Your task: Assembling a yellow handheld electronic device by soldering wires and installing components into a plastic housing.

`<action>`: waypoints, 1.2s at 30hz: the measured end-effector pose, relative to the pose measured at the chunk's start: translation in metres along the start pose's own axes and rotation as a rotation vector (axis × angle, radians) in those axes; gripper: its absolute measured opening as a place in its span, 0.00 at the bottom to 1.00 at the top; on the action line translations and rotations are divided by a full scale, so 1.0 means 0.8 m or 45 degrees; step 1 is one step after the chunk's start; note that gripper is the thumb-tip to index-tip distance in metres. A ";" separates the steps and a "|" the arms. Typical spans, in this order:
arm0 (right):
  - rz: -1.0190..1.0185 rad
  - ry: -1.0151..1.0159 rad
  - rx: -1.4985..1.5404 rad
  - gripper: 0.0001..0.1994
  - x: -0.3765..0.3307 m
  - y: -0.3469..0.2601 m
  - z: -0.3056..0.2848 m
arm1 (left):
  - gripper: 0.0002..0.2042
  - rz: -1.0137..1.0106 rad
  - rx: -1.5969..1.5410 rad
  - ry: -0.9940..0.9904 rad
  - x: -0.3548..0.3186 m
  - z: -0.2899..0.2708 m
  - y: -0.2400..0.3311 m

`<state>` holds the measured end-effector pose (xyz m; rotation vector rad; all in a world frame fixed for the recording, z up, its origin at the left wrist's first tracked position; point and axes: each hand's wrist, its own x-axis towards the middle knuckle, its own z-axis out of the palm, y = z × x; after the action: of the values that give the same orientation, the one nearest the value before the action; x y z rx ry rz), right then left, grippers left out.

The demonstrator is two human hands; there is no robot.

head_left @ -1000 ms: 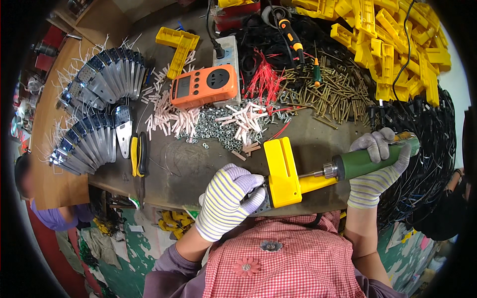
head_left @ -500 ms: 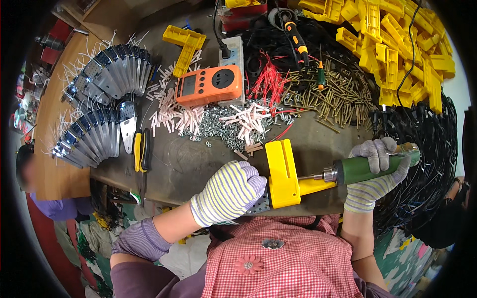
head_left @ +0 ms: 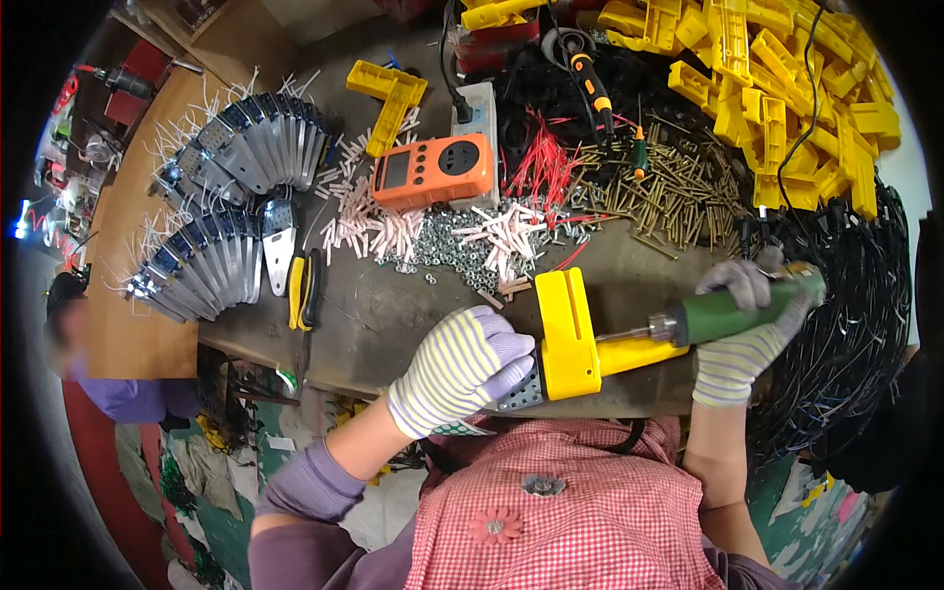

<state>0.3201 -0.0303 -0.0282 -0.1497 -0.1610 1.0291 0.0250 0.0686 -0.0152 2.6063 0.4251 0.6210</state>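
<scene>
A: From the head view, where does the yellow L-shaped plastic bracket lie from each hand?

B: It sits on the near edge of the bench, between the 2 hands. The left hand, in a white striped knit glove, is clenched over the perforated grey metal plate that pokes out from under the bracket's near left corner, so the bracket is touching it, just to its right.

A: And the right hand?

B: The right hand, in the same kind of glove, is wrapped around the green-handled electric screwdriver. The bracket lies to its left, and only the tool's metal tip reaches it. The left hand is the nearer one.

A: Which way do the long axes run?

B: The bracket's tall leg runs away from the person, toward the far side of the bench; its short foot runs rightward, toward the right hand. The screwdriver's axis runs nearly level, left to right, tilted slightly up at the handle end, and meets the bracket's right face close to a right angle. I cannot tell whether the tip sits in a screw.

A: What lies beyond the hands?

B: Past the left hand, a scatter of small silver nuts and an orange box-shaped meter. Past the right hand, a heap of brass-coloured screws and a pile of yellow plastic brackets.
</scene>
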 end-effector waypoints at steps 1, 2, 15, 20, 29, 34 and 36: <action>-0.067 -0.105 -0.035 0.22 -0.006 -0.013 0.006 | 0.08 -0.133 -0.047 0.136 -0.003 -0.004 0.004; -0.129 -0.200 -0.072 0.22 -0.012 -0.024 0.008 | 0.08 -0.275 -0.099 0.269 -0.011 -0.008 0.004; -0.167 -0.085 -0.036 0.22 -0.065 -0.024 0.001 | 0.04 -0.277 1.059 -0.552 0.010 -0.070 -0.084; -0.155 0.043 0.019 0.24 -0.065 -0.009 -0.001 | 0.08 -0.420 0.161 0.209 -0.015 -0.025 -0.004; -0.068 -0.062 -0.007 0.21 -0.057 -0.007 -0.002 | 0.08 -0.371 0.055 0.379 -0.026 0.033 0.057; -0.041 -0.087 -0.038 0.21 -0.055 -0.002 0.000 | 0.08 -0.343 0.014 0.443 -0.030 0.038 0.054; -0.044 -0.080 -0.029 0.21 -0.055 -0.001 0.000 | 0.09 -0.297 0.042 0.422 -0.033 0.040 0.051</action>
<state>0.2987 -0.0686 -0.0305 -0.1349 -0.2320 0.9983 0.0257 0.0130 -0.0311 2.4354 0.8343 0.9720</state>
